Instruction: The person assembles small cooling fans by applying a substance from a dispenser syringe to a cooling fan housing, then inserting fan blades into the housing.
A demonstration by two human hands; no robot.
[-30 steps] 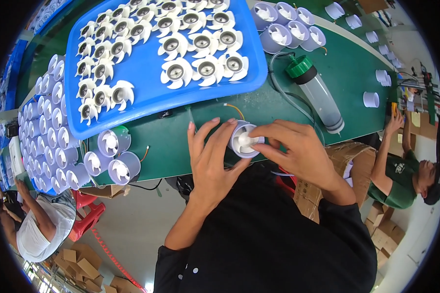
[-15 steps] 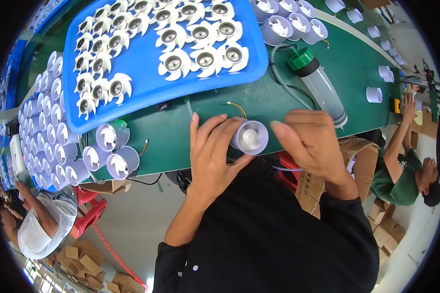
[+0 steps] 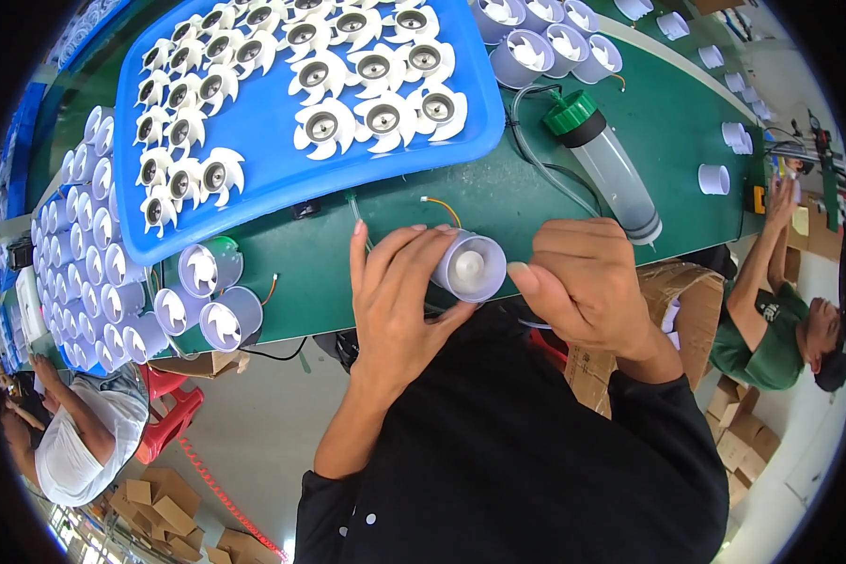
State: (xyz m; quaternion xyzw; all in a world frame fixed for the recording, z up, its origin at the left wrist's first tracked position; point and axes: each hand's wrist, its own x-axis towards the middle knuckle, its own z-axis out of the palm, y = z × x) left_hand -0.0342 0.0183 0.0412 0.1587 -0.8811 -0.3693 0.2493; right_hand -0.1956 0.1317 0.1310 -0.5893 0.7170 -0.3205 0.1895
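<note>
Red stool (image 3: 171, 429) near cardboard boxes (image 3: 170, 516)

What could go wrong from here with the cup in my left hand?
The fan in the held cup shows no distinct blades, so it may be spinning; the thumb of the right hand, close to the rim, could get struck if it dips inside.
The yellowish wire near the left hand could snag.
The frontmost standalone cup might get knocked off the table.
</note>
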